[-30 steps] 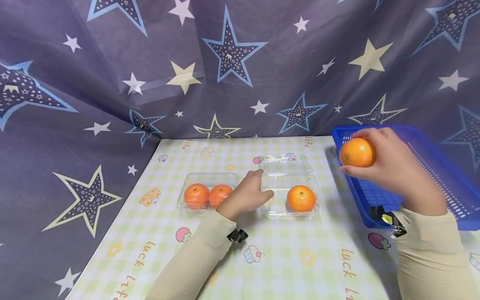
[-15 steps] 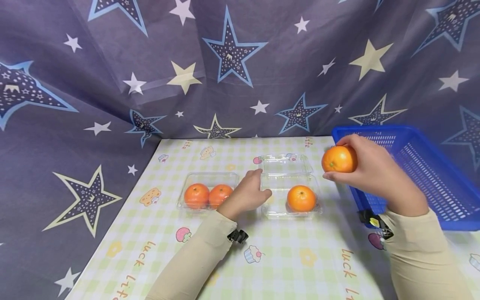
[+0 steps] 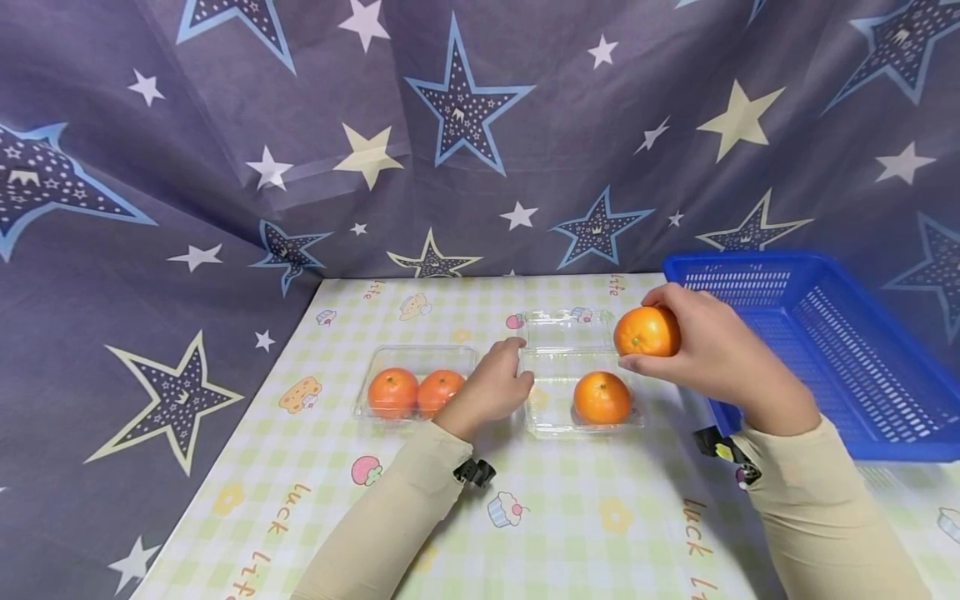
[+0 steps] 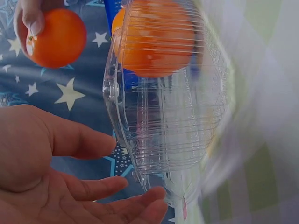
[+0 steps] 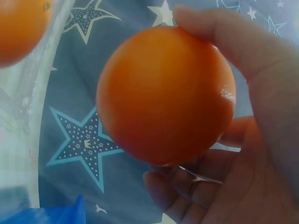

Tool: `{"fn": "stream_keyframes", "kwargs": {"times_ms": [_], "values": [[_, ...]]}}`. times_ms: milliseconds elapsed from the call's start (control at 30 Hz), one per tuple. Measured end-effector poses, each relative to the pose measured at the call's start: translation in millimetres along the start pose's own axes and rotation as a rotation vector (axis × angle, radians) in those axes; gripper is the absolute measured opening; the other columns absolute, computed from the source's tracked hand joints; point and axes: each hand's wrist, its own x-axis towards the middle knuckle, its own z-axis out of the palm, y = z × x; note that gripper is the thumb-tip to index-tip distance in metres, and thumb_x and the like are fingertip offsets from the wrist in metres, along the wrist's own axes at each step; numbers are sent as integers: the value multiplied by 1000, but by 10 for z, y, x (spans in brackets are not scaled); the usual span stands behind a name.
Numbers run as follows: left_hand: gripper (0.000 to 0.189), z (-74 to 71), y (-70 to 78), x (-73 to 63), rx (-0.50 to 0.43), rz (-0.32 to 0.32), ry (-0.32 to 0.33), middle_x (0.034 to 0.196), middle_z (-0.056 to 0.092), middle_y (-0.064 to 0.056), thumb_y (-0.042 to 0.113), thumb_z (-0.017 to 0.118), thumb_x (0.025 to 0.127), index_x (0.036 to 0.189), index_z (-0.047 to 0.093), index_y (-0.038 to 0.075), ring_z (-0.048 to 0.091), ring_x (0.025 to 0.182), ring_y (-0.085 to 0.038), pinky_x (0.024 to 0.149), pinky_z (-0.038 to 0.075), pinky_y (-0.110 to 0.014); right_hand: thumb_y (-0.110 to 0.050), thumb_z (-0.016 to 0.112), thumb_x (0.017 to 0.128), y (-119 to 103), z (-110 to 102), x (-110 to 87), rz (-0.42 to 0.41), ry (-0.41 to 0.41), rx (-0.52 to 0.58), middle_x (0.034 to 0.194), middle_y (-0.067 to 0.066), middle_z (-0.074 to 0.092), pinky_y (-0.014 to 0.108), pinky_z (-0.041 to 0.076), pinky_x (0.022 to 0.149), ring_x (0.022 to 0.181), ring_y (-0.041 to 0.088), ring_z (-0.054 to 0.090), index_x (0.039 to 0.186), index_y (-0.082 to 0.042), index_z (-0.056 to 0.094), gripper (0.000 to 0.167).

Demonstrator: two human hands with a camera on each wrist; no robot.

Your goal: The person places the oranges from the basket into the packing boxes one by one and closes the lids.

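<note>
My right hand [image 3: 701, 346] grips an orange [image 3: 647, 332] between thumb and fingers, held up just right of the clear plastic clamshell box [image 3: 551, 429]. That box stands with its lid [image 3: 562, 329] folded back, and a second orange [image 3: 602, 397] sits in its right half. At the box's left edge is my left hand [image 3: 491, 387]. The left wrist view shows its fingers [image 4: 100, 186] fairly straight, their tips at or against the box's rim; I cannot tell how firmly they touch. The held orange [image 5: 166, 95] fills the middle of the right wrist view.
Left of my left hand stands another clear clamshell box [image 3: 382, 358] with two oranges [image 3: 393, 392] inside, one partly behind the hand. A blue perforated basket [image 3: 847, 333] is at the right. A star-patterned curtain [image 3: 480, 208] hangs behind the checked tablecloth [image 3: 555, 533].
My right hand has carried the orange leftward and slightly down, from over the blue basket to beside the clamshell box. The left hand has stayed nearly in place, its thumb drawn slightly in.
</note>
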Motion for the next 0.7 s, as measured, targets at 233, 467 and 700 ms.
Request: {"fn": "stream_keyframes", "kwargs": {"times_ms": [233,467,700], "values": [[56,-8,-14,7,-12,0,-7,128,61,-25,7,53,99,151,40,-7,60,119,-33,107,48,-48,-47,92,74,-19,99,22,-63,26,7,99,6,67,39,54,71,83,22,60,119,-12,59,66],[54,-4,-20,17,-19,-20,-16,132,61,-25,5,50,99,151,41,-5,61,125,-34,107,49,-48,-45,91,76,-60,182,38,-52,-11,44,103,4,66,38,55,74,85,20,61,121,-12,60,64],[54,4,-18,21,-36,-39,-24,136,60,-26,6,51,99,152,40,-4,60,129,-35,108,48,-48,-42,90,78,-109,282,60,-74,-44,53,107,4,65,39,58,77,87,20,62,126,-9,59,66]]}}
